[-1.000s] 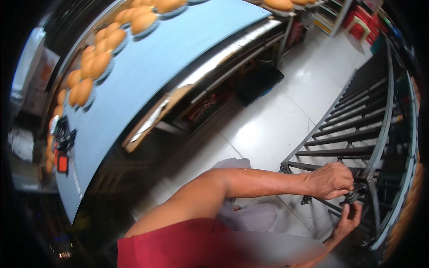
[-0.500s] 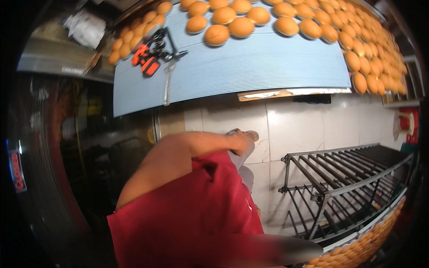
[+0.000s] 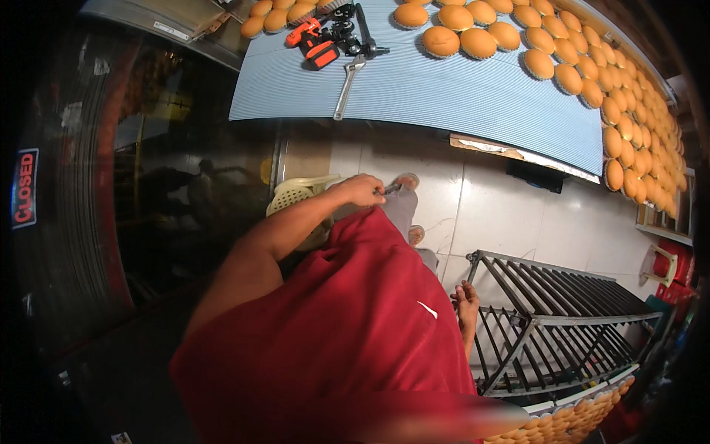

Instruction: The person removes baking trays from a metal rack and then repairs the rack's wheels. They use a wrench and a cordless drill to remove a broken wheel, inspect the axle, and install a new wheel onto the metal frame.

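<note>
Blue ribbed surface [image 3: 473,92], curving across the upper field: it carries rows of golden buns [image 3: 569,70] crowded along its far and right edges, which leaves a bare stretch of the near side free for tools. On that stretch lie an orange-and-black power drill [image 3: 319,46] and, just beside it, a long silver wrench [image 3: 347,85] with its handle pointing toward the person.

Black metal rack [image 3: 562,325], lower right, standing on the white tiled floor [image 3: 510,207]; its slatted top is bare. A tray of further buns [image 3: 584,414] shows below it.

Cream plastic basket [image 3: 296,196], partly hidden behind the left arm.

Left hand [image 3: 362,191], reaching forward at hip level: its grip is closed around a small dark metal object [image 3: 392,189], too small to identify, kept near the body and well apart from the tools above.

Right hand [image 3: 466,303], hanging beside the rack's near corner: fingers loosely curled and apparently empty, though whether it touches the frame cannot be told.
</note>
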Available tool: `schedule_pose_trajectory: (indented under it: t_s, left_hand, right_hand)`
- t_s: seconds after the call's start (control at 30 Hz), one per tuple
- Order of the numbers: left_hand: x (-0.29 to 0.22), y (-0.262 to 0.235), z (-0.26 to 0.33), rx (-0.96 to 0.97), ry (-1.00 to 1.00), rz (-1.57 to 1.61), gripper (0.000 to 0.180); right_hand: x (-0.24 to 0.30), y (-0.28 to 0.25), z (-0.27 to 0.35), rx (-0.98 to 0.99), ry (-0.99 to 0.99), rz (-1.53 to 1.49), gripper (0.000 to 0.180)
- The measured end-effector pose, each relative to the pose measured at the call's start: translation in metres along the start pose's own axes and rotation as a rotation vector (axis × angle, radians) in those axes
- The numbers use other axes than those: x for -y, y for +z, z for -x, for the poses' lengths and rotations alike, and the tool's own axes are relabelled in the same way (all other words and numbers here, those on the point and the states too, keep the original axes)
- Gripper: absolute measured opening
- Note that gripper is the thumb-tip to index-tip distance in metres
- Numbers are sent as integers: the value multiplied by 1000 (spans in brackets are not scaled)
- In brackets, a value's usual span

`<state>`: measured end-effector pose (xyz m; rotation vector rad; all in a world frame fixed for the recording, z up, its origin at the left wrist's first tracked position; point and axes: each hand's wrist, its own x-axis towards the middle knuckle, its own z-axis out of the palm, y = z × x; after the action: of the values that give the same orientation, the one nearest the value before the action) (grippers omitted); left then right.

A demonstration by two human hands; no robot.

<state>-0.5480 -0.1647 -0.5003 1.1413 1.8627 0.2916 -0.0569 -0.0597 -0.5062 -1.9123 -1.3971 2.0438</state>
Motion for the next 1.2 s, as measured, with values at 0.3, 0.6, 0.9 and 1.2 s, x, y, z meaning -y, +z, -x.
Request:
schedule_pose_trajectory:
  t_s: [0.3,0.6,0.9,1.2]
  left_hand:
    - [54,-147,8,-694,-79,329,22]
    - [244,-387,-75,-1201,-148,326,23]
    - [330,-473,-156,-1042,-224,93,56]
    - [349,-460,-117,-890,-94,215,51]
  right_hand:
    - [7,71,-19,-50,-7,194,53]
    - [292,314,-148,-67,-476,724,34]
    - [483,596,-238,51,-842,877,36]
    - [554,615,-267,-15,-1260,814,12]
